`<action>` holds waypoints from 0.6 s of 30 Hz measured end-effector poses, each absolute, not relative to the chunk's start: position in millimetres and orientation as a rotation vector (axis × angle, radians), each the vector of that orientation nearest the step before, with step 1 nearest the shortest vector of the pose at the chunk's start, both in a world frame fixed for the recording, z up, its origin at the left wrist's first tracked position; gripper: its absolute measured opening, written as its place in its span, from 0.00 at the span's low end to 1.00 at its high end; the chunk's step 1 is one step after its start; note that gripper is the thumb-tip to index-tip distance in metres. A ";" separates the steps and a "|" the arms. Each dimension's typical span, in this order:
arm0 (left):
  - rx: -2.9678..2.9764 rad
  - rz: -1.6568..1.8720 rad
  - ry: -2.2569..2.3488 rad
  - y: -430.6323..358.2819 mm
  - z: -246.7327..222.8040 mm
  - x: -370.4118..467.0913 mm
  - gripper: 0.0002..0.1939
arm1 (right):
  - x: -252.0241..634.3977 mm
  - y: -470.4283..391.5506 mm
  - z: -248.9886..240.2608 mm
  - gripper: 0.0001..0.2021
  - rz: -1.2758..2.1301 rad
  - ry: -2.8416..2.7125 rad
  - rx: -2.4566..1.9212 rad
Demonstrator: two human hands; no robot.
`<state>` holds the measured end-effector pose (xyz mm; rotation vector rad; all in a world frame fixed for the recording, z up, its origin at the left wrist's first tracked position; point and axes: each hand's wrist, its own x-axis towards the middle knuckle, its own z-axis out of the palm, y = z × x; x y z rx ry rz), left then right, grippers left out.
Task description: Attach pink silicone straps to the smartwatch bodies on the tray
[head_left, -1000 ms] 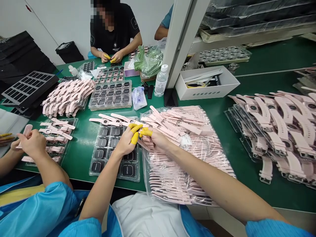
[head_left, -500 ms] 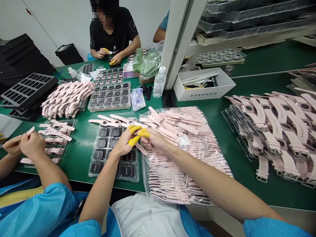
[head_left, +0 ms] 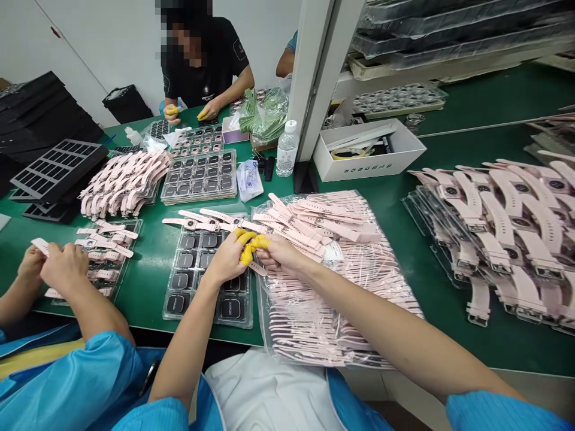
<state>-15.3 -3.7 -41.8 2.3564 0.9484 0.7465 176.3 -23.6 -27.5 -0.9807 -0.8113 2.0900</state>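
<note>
Yellow finger covers show on both of my hands, which meet above the right edge of a clear tray (head_left: pixel 173 316) of dark square watch faces. My left hand (head_left: pixel 231 257) pinches a pale pink watch strap (head_left: pixel 258 269), whose holed end sticks out below the fingers. My right hand (head_left: pixel 276 251) is closed against the same piece, thumb and fingers pressed together; the exact part between the fingertips is hidden. Pink-strapped watches (head_left: pixel 197 222) lie across the tray's top row. Beside it, loose pink straps (head_left: pixel 335 216) rest on a plastic bag of straps (head_left: pixel 332 317).
At the left, a co-worker's hands (head_left: pixel 67 263) hold a pink strap over another tray. Across the table sits a person in black (head_left: pixel 206 66). A bottle (head_left: pixel 287 149) and white box (head_left: pixel 368 164) stand behind the bag. Stacked watch trays (head_left: pixel 503 215) lie right.
My hands stay together, with the left fingers curled in more. The co-worker's hands at the left have shifted slightly right. Across the table, the person's hands have moved apart.
</note>
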 end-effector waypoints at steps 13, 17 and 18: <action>2.146 0.897 0.834 -3.2 -43.6 -15.5 0.21 | 176.0 -25.7 -16.7 0.15 2.056 -0.835 -0.943; 2.129 0.885 0.944 -1.6 -44.9 -16.0 0.26 | 178.6 -22.9 -19.0 0.18 1.757 -1.232 -1.042; 2.127 0.874 0.977 -0.7 -42.4 -17.6 0.27 | 180.6 -21.4 -20.4 0.18 1.650 -1.332 -1.075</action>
